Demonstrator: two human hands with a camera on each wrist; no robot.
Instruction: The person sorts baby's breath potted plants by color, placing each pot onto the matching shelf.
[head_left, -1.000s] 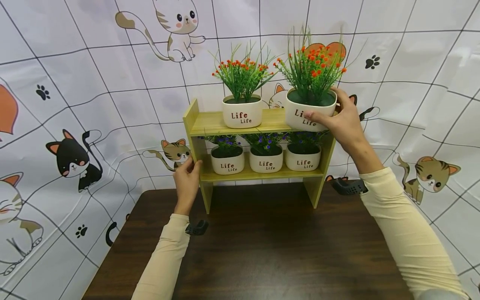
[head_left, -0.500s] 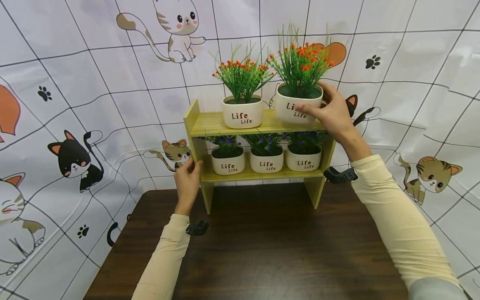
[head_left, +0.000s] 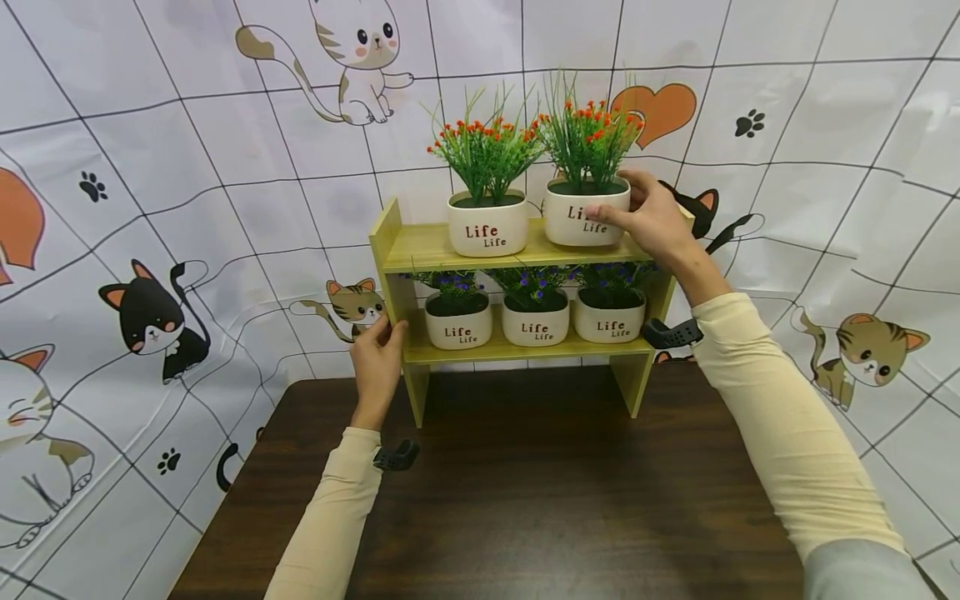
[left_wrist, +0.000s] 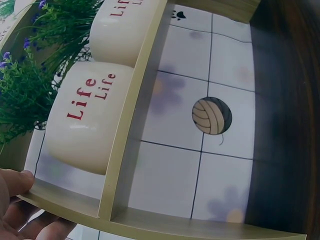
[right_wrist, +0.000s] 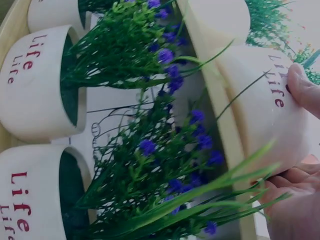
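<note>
My right hand [head_left: 660,221] grips a white flowerpot [head_left: 587,215] with orange flowers, thumb across its front and fingers round its right side. This pot is at the top board of a small wooden shelf [head_left: 540,354], right of a matching orange-flowered pot [head_left: 489,227]. Whether its base touches the board is hard to tell. With thumb and fingers, my left hand [head_left: 377,367] pinches the shelf's left side panel [left_wrist: 65,207]. On the lower board stand a left pot [head_left: 459,327], a middle pot [head_left: 536,322] and a right pot [head_left: 611,318], all with purple flowers.
The shelf stands at the back of a dark brown table [head_left: 510,500]. Close behind it hangs a white wall sheet [head_left: 292,208] with grid lines and cartoon cats. A raised end [head_left: 386,221] borders the top board on the left.
My right hand has moved left and a little down with the orange-flowered pot, bringing it beside the other one on top. The left hand stays on the side panel.
</note>
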